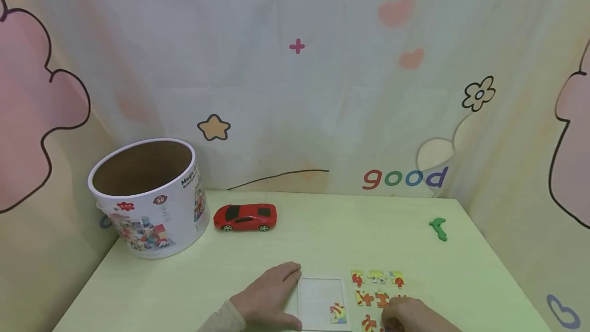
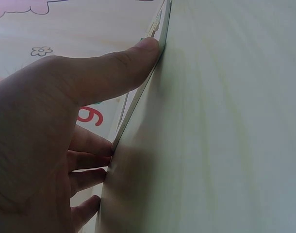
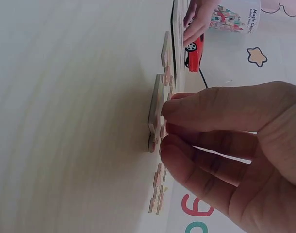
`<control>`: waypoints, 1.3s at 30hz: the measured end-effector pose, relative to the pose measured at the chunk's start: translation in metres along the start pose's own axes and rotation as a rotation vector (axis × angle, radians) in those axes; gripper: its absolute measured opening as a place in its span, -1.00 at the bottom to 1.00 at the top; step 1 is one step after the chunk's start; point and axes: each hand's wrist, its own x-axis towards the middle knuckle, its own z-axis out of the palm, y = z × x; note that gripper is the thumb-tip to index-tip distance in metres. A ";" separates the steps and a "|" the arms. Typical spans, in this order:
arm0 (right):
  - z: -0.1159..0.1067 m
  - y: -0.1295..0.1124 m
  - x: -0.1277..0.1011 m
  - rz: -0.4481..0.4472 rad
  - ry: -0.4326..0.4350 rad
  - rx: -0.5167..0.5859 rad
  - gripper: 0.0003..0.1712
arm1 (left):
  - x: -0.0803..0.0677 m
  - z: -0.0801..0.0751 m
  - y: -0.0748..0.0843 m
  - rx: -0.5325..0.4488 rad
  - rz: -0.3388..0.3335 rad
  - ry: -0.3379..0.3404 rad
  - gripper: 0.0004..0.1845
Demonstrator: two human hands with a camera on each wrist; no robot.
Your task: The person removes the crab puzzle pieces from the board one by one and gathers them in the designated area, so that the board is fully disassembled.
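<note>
My left hand (image 1: 272,293) lies along the left side of a shallow white puzzle tray (image 1: 318,293), thumb near its lower corner and fingers near its upper one. In the left wrist view the thumb and fingertips touch the tray's edge (image 2: 133,107). One red and yellow puzzle piece (image 1: 338,313) sits in the tray's lower right corner. My right hand (image 1: 412,314) is over the lower right of the loose pieces, fingers curled. The right wrist view has its thumb and fingertips pinching at a puzzle piece (image 3: 156,104) low at the tabletop; the fingers partly hide it.
Several loose puzzle pieces (image 1: 364,298) lie in rows right of the tray. A white bucket (image 1: 152,224) stands at the back left, with a red toy car (image 1: 246,218) beside it. A small green toy (image 1: 439,229) lies at the back right. A printed curtain (image 1: 295,91) hangs behind the table.
</note>
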 end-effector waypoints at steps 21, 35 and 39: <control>-0.003 -0.009 0.013 -0.058 0.067 0.011 -0.90 | 0.001 -0.001 0.001 0.010 -0.018 -0.018 0.14; -0.006 -0.022 0.019 -0.060 0.090 -0.014 -0.87 | 0.001 0.001 0.000 0.027 -0.009 -0.004 0.15; -0.005 -0.025 0.022 -0.087 0.080 -0.038 -0.84 | 0.000 0.001 0.000 0.019 -0.008 0.003 0.15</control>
